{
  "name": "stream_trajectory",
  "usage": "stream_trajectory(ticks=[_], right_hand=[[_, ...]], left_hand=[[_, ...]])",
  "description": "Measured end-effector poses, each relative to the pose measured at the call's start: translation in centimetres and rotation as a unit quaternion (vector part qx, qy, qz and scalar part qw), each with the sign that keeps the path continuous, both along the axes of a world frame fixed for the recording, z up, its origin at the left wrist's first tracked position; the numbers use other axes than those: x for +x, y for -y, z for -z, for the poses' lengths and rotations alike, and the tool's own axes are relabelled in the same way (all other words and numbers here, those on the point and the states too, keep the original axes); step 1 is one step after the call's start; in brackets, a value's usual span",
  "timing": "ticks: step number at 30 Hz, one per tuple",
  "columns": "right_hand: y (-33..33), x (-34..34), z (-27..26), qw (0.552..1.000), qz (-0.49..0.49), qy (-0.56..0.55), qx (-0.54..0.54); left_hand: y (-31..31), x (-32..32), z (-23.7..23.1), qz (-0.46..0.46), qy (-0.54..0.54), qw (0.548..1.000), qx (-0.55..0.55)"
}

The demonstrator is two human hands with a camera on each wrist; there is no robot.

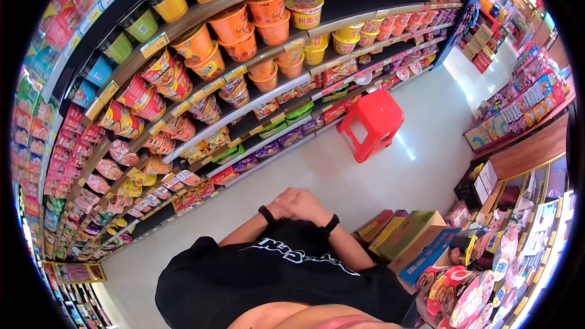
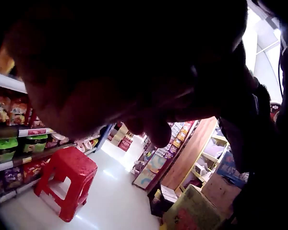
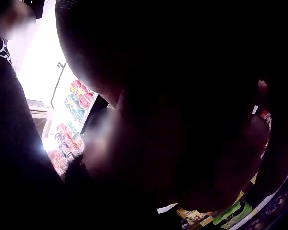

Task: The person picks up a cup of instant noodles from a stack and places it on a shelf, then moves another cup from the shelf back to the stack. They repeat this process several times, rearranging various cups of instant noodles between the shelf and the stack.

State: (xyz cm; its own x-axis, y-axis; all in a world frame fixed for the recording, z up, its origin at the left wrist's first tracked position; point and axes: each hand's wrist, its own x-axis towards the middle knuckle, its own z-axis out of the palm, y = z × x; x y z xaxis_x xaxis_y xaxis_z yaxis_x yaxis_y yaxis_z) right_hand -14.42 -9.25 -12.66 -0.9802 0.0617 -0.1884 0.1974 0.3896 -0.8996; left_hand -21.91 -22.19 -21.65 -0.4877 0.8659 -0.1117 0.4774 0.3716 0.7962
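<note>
Both hands meet in front of the black shirt (image 1: pixel 244 268), over the aisle floor. My left hand (image 1: pixel 282 203) lies against my right hand (image 1: pixel 309 208), and the two overlap at the fingers in the head view. Neither holds any goods. Each wrist wears a black band. In the left wrist view dark, loosely bent fingers (image 2: pixel 158 134) show against the bright aisle. The right wrist view is mostly filled by a dark hand shape, with its fingers hidden in shadow.
Shelves of instant noodle cups (image 1: pixel 237 42) and bags run along the left. A red plastic stool (image 1: pixel 381 113) stands on the floor (image 1: pixel 426 122) ahead. Cardboard boxes (image 1: pixel 405 237) and noodle bowls (image 1: pixel 454 289) are close on the right, with a snack display (image 1: pixel 518 106) beyond.
</note>
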Motion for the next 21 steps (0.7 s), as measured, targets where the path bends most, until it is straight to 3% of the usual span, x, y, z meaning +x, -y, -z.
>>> stream_trajectory(ticks=[3, 6, 8, 9, 12, 13, 17, 18, 20, 21], right_hand=[[0.6, -0.5, 0.7, 0.998, -0.003, -0.012, 0.060], [1.2, -1.8, -2.1, 0.994, -0.006, -0.038, 0.103], [1.7, -3.1, -4.3, 0.990, -0.069, 0.093, 0.083], [2.3, -3.6, -3.4, 0.989, -0.068, 0.096, 0.087], [4.3, -5.9, -0.6, 0.988, -0.079, 0.008, 0.133], [4.8, -6.7, -0.7, 0.984, -0.100, 0.018, 0.144], [6.6, -9.0, -0.4, 0.982, -0.133, 0.011, 0.130], [6.9, -9.1, -0.6, 0.983, -0.128, 0.018, 0.129], [7.2, -9.6, -1.1, 0.963, -0.129, 0.027, 0.233], [7.0, -9.6, -1.1, 0.964, -0.128, 0.029, 0.233]], left_hand=[[1.4, -0.4, 2.6, 0.017, -0.003, 1.000, -0.022], [3.5, -1.7, 5.4, 0.029, 0.000, 0.999, -0.029], [5.5, -2.8, 7.9, 0.047, -0.023, 0.998, -0.030], [6.4, -3.7, 9.2, 0.056, -0.036, 0.997, -0.029], [8.9, -7.2, 11.4, 0.082, -0.082, 0.993, -0.033], [9.2, -7.8, 10.2, 0.087, -0.081, 0.992, -0.035], [8.0, -7.9, 2.6, 0.023, -0.083, 0.988, 0.130], [7.7, -7.8, 2.1, 0.004, -0.079, 0.982, 0.174], [7.7, -7.7, 3.7, 0.006, -0.084, 0.982, 0.169], [8.0, -7.7, 5.2, 0.006, -0.098, 0.982, 0.162]])
